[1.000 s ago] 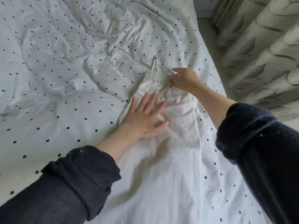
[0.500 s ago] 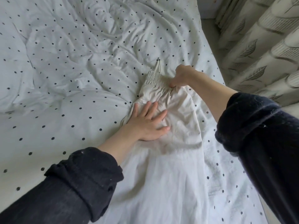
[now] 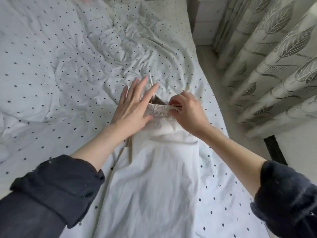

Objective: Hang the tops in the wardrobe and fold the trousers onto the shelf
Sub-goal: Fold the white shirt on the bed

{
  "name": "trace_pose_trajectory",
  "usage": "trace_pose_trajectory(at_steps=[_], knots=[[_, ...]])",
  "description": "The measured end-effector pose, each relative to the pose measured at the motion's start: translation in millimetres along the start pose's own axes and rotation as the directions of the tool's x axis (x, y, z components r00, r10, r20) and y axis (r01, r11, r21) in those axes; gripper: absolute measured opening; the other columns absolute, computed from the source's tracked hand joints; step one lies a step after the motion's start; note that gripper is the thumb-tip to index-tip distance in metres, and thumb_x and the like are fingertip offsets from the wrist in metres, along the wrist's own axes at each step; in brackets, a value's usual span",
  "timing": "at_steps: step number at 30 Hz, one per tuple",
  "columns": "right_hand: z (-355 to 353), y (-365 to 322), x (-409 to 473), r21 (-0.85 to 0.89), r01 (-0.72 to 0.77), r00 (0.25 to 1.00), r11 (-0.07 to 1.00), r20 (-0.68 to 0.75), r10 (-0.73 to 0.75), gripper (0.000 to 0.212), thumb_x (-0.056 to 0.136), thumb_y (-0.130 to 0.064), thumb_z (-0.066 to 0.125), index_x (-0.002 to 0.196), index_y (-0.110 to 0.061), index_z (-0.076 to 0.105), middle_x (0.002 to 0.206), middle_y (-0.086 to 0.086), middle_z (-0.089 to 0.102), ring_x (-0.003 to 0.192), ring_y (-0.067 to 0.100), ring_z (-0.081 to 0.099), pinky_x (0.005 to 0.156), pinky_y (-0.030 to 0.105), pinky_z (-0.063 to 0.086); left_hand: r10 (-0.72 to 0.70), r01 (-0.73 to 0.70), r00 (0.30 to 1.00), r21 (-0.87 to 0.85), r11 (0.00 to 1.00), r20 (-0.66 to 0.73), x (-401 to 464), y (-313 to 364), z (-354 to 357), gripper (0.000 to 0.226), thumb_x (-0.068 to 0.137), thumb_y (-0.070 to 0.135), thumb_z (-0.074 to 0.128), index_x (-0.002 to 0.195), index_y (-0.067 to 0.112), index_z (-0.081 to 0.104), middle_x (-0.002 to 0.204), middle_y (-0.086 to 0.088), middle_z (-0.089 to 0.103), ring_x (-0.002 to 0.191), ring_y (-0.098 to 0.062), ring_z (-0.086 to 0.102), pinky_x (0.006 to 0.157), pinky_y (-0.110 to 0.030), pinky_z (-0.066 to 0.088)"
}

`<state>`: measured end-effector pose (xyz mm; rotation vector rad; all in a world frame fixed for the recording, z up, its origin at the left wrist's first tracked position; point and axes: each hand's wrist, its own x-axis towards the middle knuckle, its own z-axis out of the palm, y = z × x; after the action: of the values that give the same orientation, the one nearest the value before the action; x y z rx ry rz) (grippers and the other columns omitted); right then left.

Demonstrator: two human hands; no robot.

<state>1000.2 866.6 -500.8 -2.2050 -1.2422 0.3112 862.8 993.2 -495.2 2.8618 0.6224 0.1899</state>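
Note:
White trousers lie lengthwise on the bed, legs towards me, elastic waistband at the far end. My right hand pinches the right part of the waistband and lifts it, so the opening gapes. My left hand is at the waistband's left end with fingers straight and spread, over the fabric. A thin drawstring trails beyond the waistband. Both forearms are bare below rolled dark sleeves.
The bed is covered by a rumpled white duvet with black dots. Its right edge runs beside a strip of floor. Leaf-patterned curtains hang at the right. White furniture stands at the far right corner.
My right hand has pulled the waistband back towards me and raised it. My left hand left the trouser seat and moved up to the waistband's left end, fingers spread.

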Motion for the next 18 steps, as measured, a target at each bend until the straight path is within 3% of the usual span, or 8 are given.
trace_pose_trajectory(at_steps=[2,4,7,9,11,15,18], knots=[[-10,-9,-22,0.018,0.042,0.998,0.999,-0.044,-0.041,0.022,0.078,-0.007,0.068,0.100,-0.007,0.067,0.100,0.011,0.059,0.097,0.031,0.052,0.084,0.040,0.042,0.052,-0.054,0.998,0.068,0.996,0.024,-6,14,-13,0.073,0.082,0.020,0.069,0.145,0.020,0.033,0.148,-0.009,0.031,0.139,-0.028,0.025,0.116,-0.041,0.006],[-19,-16,-44,0.002,0.080,0.995,0.997,-0.063,-0.079,0.021,0.077,-0.005,0.069,0.098,-0.005,0.067,0.098,0.012,0.059,0.095,0.032,0.052,0.083,0.040,0.043,0.092,-0.087,0.995,0.115,0.990,-0.036,-18,30,-26,0.055,0.077,0.009,0.069,0.130,0.014,0.053,0.120,-0.012,0.052,0.115,-0.032,0.047,0.106,-0.037,0.020],[-32,-28,-79,-0.040,0.153,0.979,0.987,-0.131,-0.157,0.019,0.075,-0.004,0.073,0.093,-0.002,0.067,0.092,0.014,0.060,0.087,0.035,0.054,0.075,0.044,0.046,0.151,-0.143,0.982,0.071,0.987,-0.113,-42,47,-44,0.037,0.069,-0.002,0.071,0.104,0.008,0.066,0.095,-0.014,0.056,0.091,-0.033,0.055,0.083,-0.042,0.041],[-36,-36,-106,-0.082,0.210,0.961,0.974,-0.169,-0.221,0.019,0.073,-0.004,0.075,0.089,-0.001,0.066,0.088,0.014,0.061,0.080,0.035,0.055,0.068,0.043,0.047,0.140,-0.143,0.982,-0.008,0.990,-0.129,-69,56,-51,0.037,0.065,-0.005,0.072,0.099,0.008,0.068,0.091,-0.012,0.057,0.087,-0.032,0.057,0.067,-0.038,0.048],[-38,-46,-136,-0.119,0.275,0.943,0.954,-0.159,-0.292,0.017,0.072,-0.005,0.075,0.087,-0.001,0.066,0.085,0.014,0.061,0.077,0.035,0.057,0.066,0.042,0.048,0.114,-0.120,0.985,-0.044,0.992,-0.127,-103,63,-53,0.040,0.060,-0.006,0.075,0.097,0.009,0.069,0.089,-0.010,0.057,0.086,-0.032,0.058,0.062,-0.037,0.050],[-26,-57,-194,-0.179,0.331,0.942,0.927,0.010,-0.335,0.015,0.071,-0.010,0.076,0.082,-0.005,0.066,0.082,0.009,0.062,0.076,0.030,0.059,0.065,0.037,0.047,0.135,-0.137,0.990,-0.057,0.989,-0.043,-167,69,-38,0.043,0.053,-0.003,0.079,0.093,0.010,0.070,0.091,-0.009,0.060,0.083,-0.030,0.058,0.068,-0.038,0.052],[-13,-51,-218,-0.186,0.311,0.908,0.932,0.349,-0.233,0.013,0.086,-0.018,0.064,0.089,-0.006,0.067,0.090,0.011,0.063,0.088,0.030,0.059,0.074,0.038,0.047,0.114,-0.114,0.956,-0.018,0.993,0.271,-192,72,-23,0.045,0.069,0.018,0.078,0.112,0.019,0.067,0.121,-0.008,0.055,0.108,-0.027,0.054,0.088,-0.038,0.049]])
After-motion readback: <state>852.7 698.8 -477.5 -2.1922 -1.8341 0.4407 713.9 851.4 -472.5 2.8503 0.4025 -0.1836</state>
